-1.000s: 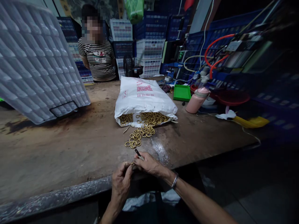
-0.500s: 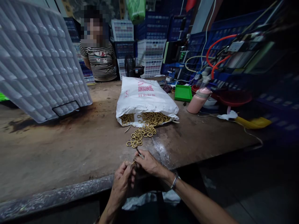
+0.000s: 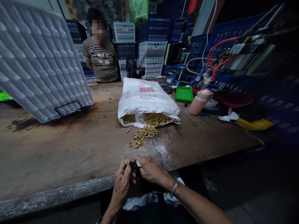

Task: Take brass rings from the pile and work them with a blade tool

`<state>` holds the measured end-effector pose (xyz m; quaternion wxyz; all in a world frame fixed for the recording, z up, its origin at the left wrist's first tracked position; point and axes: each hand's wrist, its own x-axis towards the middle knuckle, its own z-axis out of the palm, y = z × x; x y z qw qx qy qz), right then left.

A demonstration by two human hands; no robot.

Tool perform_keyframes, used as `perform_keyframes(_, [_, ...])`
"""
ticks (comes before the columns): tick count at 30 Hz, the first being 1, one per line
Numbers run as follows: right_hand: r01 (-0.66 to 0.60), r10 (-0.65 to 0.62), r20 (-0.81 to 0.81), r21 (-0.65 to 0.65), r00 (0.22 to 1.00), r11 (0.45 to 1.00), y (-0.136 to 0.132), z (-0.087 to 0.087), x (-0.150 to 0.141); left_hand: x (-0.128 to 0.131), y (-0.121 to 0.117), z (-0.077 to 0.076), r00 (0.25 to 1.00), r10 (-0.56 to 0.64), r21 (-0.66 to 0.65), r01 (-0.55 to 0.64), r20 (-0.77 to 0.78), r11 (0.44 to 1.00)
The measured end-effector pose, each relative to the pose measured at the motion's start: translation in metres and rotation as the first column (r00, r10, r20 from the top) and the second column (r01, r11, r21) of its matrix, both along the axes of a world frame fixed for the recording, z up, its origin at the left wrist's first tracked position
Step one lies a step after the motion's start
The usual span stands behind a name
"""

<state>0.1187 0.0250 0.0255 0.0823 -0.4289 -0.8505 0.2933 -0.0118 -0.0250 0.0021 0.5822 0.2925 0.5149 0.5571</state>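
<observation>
At the near edge of the table, my left hand (image 3: 122,177) is closed in a pinch on a brass-coloured ring that is almost wholly hidden by the fingers. Closed round a small hand tool (image 3: 132,163) is my right hand (image 3: 150,169); the tool has a dark end and a pale part, and its exact kind cannot be made out. Its dark end meets the left fingertips. Just beyond both hands lies a loose pile of brass-coloured rings (image 3: 140,137), spilling from the open mouth of a white woven sack (image 3: 148,96) with red print.
A tall clear plastic tray (image 3: 46,62) leans at the left. To the right stand a pink bottle (image 3: 199,102), a green tray (image 3: 184,94), a red bowl (image 3: 235,101) and a machine with orange hoses (image 3: 235,56). A person in a striped shirt (image 3: 102,62) stands across the table, before stacked crates (image 3: 153,51).
My right hand has turned the tool, so its dark end now lies against the left fingertips instead of pointing up and away. The ring in my left hand is now nearly covered.
</observation>
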Motion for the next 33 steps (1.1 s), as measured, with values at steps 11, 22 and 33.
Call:
perform_keyframes(11, [0.117,-0.161,0.211,0.207,0.964,0.971,0.022,-0.015,-0.001,0.002,-0.011,0.01,0.994,-0.031,-0.067,0.038,0.104,0.997])
perform_keyframes(22, [0.335,-0.371,0.096,0.269,0.924,0.903,0.06,-0.016,-0.01,-0.007,-0.003,0.008,0.904,0.015,-0.066,0.014,0.428,0.998])
perform_keyframes(33, [0.371,-0.347,-0.214,0.08,0.913,0.925,0.055,-0.015,-0.011,-0.007,0.007,0.011,0.913,0.09,-0.147,-0.033,0.397,0.989])
